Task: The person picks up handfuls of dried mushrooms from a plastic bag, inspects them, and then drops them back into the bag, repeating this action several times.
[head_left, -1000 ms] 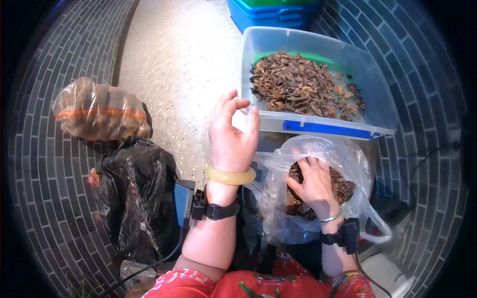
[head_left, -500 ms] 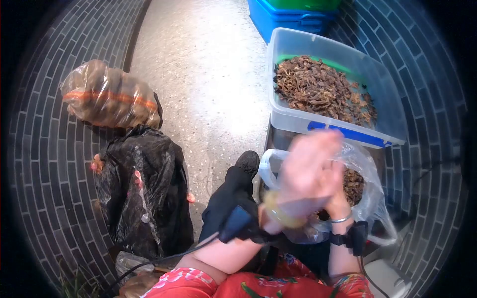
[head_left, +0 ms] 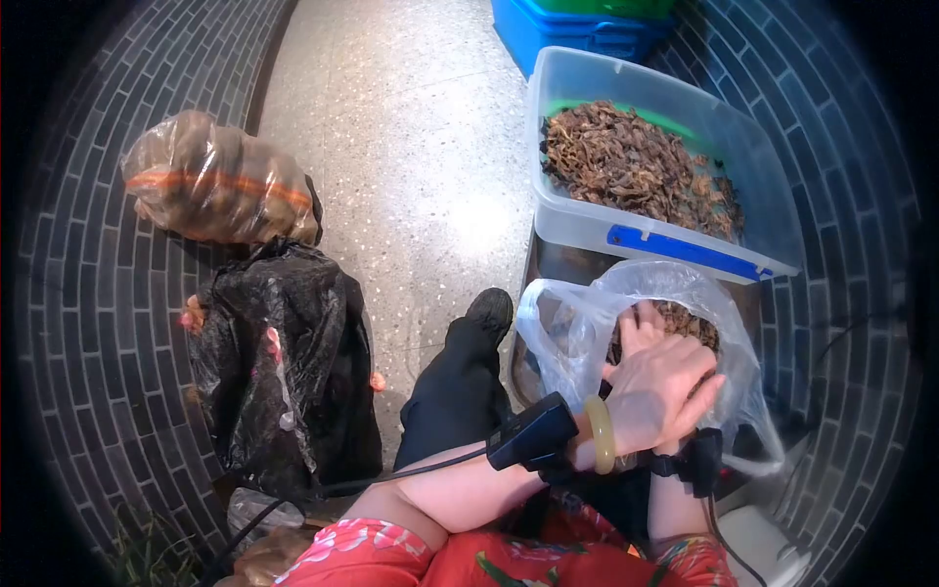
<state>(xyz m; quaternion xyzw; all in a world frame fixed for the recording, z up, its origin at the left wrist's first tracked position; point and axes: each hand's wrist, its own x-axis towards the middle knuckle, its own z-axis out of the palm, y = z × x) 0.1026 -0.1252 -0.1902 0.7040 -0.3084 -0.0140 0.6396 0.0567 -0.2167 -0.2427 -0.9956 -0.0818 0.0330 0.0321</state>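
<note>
My left hand (head_left: 660, 380), with a pale yellow bangle at its wrist, reaches over the mouth of a clear plastic bag (head_left: 567, 342). Its fingers are spread apart, and some fingertips dip toward the dried brown pieces (head_left: 690, 328) inside. Beneath it, my right hand is almost wholly hidden; only the right forearm (head_left: 675, 509) with a black wrist device (head_left: 699, 462) shows, so its fingers cannot be seen. Just beyond the bag stands a clear plastic bin (head_left: 577, 230) with a blue latch. More of the dried brown, curled pieces (head_left: 626, 166) lie heaped in it.
Against the left brick wall (head_left: 73, 293) lie a black plastic bag (head_left: 293, 362) and a clear sack of brown round things (head_left: 220, 181). A blue box (head_left: 558, 34) stands behind the bin. A speckled floor (head_left: 391, 147) runs between. Cables trail from both wrist devices.
My hands were raised together in a blur above the bag. Now the left hand is lower, spread over the bag's contents, and the right is hidden under it. The bag's mouth sits wider.
</note>
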